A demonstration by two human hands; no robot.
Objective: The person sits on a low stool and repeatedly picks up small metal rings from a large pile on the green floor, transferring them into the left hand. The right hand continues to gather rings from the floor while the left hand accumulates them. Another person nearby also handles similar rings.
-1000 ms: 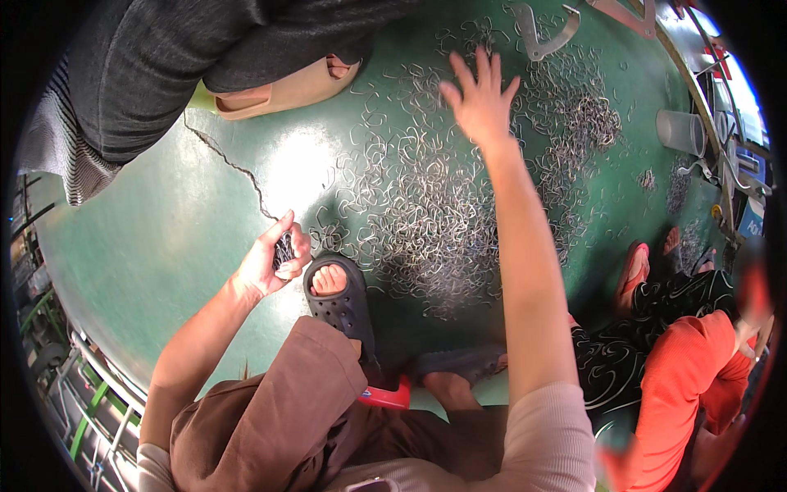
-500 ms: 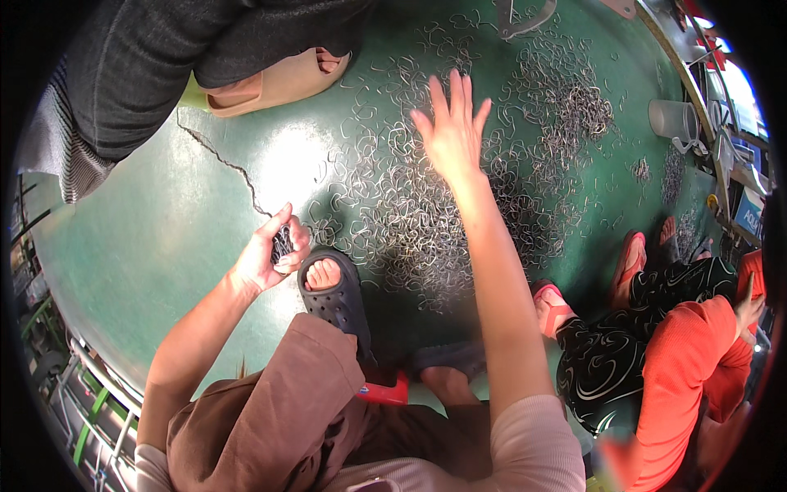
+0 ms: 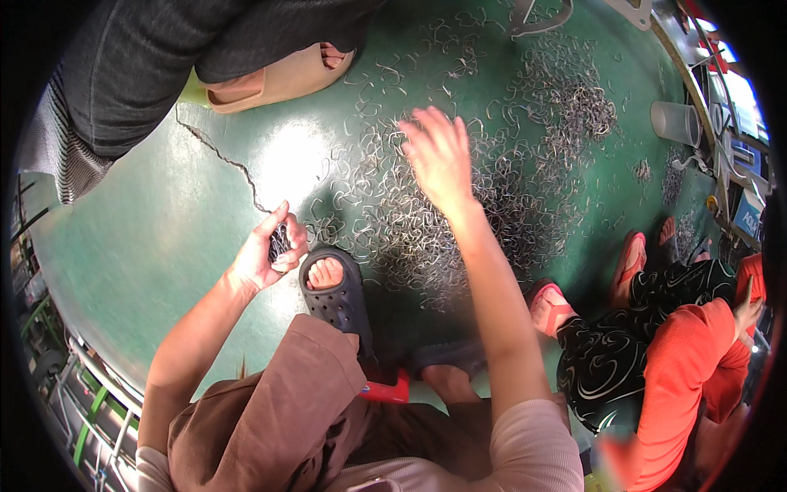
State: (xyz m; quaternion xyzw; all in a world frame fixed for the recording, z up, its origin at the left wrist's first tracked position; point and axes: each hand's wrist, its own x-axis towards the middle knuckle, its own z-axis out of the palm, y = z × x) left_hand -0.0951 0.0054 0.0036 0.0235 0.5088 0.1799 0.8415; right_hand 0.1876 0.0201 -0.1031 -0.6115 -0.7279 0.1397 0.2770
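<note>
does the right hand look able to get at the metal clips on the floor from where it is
Probably yes. The right hand is stretched out, fingers spread, right over the pile of metal clips on the green floor, with nothing between them. The left hand stays aside, holding a bunch of clips.

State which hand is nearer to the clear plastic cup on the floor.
Right. The right hand reaches over the metal clips, partway toward the clear plastic cup; the left hand is farther away, holding a bundle of clips.
</note>
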